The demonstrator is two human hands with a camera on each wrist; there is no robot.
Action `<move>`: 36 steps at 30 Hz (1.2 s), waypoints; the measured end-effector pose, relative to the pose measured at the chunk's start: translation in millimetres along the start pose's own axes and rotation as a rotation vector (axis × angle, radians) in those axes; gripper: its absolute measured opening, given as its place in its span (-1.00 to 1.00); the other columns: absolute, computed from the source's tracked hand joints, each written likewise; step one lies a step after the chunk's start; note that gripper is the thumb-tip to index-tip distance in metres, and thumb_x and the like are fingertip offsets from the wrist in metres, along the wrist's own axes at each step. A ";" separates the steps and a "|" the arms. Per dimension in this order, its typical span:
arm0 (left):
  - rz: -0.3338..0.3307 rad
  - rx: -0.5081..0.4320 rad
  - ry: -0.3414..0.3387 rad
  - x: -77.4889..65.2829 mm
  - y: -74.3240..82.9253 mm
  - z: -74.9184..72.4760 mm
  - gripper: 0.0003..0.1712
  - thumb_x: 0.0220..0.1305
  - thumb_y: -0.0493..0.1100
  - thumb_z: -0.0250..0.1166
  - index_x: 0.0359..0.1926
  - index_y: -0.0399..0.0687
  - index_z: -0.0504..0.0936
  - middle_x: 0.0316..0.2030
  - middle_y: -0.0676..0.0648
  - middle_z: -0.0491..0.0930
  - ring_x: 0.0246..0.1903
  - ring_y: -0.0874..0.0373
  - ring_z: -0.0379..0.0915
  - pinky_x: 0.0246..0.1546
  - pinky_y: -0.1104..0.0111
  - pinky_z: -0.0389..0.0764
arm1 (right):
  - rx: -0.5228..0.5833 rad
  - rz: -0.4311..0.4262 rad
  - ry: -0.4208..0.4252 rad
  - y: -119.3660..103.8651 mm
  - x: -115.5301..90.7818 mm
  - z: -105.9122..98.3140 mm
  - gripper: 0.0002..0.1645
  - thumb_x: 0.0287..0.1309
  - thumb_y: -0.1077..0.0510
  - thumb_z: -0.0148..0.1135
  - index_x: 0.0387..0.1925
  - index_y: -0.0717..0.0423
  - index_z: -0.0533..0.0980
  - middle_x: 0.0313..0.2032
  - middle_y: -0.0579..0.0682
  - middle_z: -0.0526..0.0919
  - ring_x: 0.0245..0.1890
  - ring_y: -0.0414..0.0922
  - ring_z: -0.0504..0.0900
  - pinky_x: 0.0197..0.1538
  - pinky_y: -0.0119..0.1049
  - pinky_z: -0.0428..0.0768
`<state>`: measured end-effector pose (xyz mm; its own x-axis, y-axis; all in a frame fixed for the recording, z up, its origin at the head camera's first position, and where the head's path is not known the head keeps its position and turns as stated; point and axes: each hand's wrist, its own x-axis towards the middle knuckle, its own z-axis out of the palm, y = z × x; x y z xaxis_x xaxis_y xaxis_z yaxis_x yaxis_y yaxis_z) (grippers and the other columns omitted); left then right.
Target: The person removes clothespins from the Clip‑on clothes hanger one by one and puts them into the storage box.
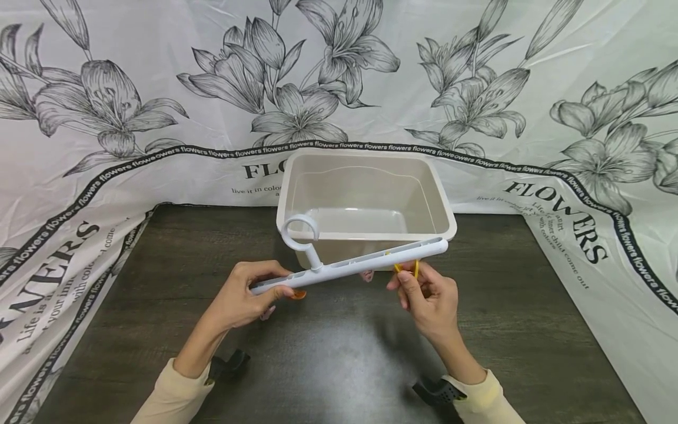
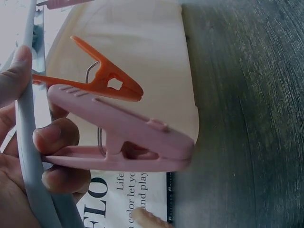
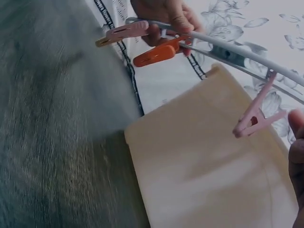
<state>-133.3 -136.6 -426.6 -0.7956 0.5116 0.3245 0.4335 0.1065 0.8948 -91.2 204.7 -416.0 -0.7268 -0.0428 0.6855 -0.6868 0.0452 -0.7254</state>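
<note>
A pale grey clip hanger [image 1: 365, 264] with a round hook [image 1: 286, 235] is held above the table, its right end tilted higher. My left hand [image 1: 238, 297] grips the left end of its bar, thumb on the near side. Beside those fingers hang an orange clothespin [image 2: 102, 86] and a pink clothespin [image 2: 142, 133], which the left fingertips touch. Near the other end, my right hand [image 1: 431, 294] pinches a yellow clothespin [image 1: 416, 270] just under the bar. Another pink clothespin [image 3: 256, 103] hangs further along, between the two hands.
A beige plastic bin [image 1: 365, 182] stands at the back of the dark wooden table [image 1: 328, 365], right behind the hanger. Floral-printed white cloth [image 1: 212, 118] surrounds the table at the back and sides. Black straps [image 1: 439, 391] circle both wrists.
</note>
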 end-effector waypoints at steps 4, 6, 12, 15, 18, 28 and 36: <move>0.066 0.058 0.033 0.7 -0.8 1.9 -0.77 0.24 -0.35 0.45 -0.16 0.05 0.73 -0.48 -0.02 0.73 -0.77 0.36 0.36 -0.79 0.47 0.42 | 0.069 0.013 -0.026 -1.1 1.0 -1.3 -0.89 0.37 0.53 0.06 -0.24 0.50 0.52 -0.54 0.11 0.67 -0.78 -0.26 0.37 -0.77 -0.47 0.27; 0.082 0.073 0.039 0.7 -1.3 2.7 -0.75 0.23 -0.36 0.46 -0.16 0.07 0.73 -0.49 0.01 0.72 -0.76 0.39 0.36 -0.78 0.49 0.41 | 0.110 0.031 -0.050 -1.9 1.8 -3.2 -0.88 0.39 0.52 0.03 -0.23 0.53 0.52 -0.53 0.08 0.68 -0.79 -0.25 0.37 -0.77 -0.45 0.26; 0.075 0.039 0.013 -0.4 -0.9 2.9 -0.75 0.23 -0.38 0.45 -0.18 0.06 0.72 -0.55 0.07 0.67 -0.78 0.37 0.35 -0.79 0.47 0.43 | 0.049 0.035 -0.061 -0.8 2.9 -8.5 -0.86 0.37 0.52 0.08 -0.24 0.42 0.56 -0.49 0.01 0.70 -0.73 -0.26 0.40 -0.75 -0.46 0.26; 0.068 0.028 -0.002 -0.5 -0.2 2.5 -0.75 0.24 -0.38 0.44 -0.16 0.05 0.72 -0.55 0.07 0.67 -0.79 0.36 0.36 -0.80 0.47 0.43 | 0.010 0.011 -0.035 0.3 2.0 -8.0 -0.87 0.35 0.51 0.11 -0.23 0.42 0.58 -0.46 -0.04 0.72 -0.69 -0.25 0.41 -0.74 -0.47 0.25; 0.085 0.046 0.003 0.0 -0.8 2.0 -0.74 0.22 -0.39 0.45 -0.16 0.05 0.73 -0.57 0.09 0.65 -0.78 0.38 0.35 -0.79 0.49 0.42 | -0.001 0.000 -0.011 0.3 0.7 -5.6 -0.88 0.34 0.51 0.12 -0.22 0.44 0.59 -0.43 -0.10 0.74 -0.69 -0.26 0.42 -0.75 -0.48 0.23; 0.166 0.132 0.051 3.0 -4.5 2.9 -0.70 0.14 -0.38 0.51 -0.21 0.11 0.73 -0.58 0.09 0.62 -0.67 0.40 0.33 -0.67 0.53 0.38 | 0.196 0.083 -0.014 -6.3 1.5 -0.7 -0.81 0.47 0.47 -0.03 -0.23 0.56 0.50 -0.42 -0.03 0.74 -0.77 -0.21 0.38 -0.78 -0.38 0.26; 0.037 0.101 0.028 -0.9 -4.6 -2.1 -0.78 0.25 -0.31 0.46 -0.19 0.13 0.69 -0.50 0.04 0.72 -0.73 0.34 0.42 -0.75 0.45 0.46 | 0.119 0.039 -0.007 -5.0 11.7 -23.0 -0.85 0.39 0.54 0.02 -0.24 0.55 0.53 -0.43 -0.01 0.74 -0.72 -0.23 0.42 -0.71 -0.35 0.27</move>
<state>-135.5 -139.3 -430.3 -0.7893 0.4925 0.3667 0.5021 0.1739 0.8472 -96.3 226.9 -402.9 -0.7527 -0.0503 0.6564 -0.6528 -0.0714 -0.7541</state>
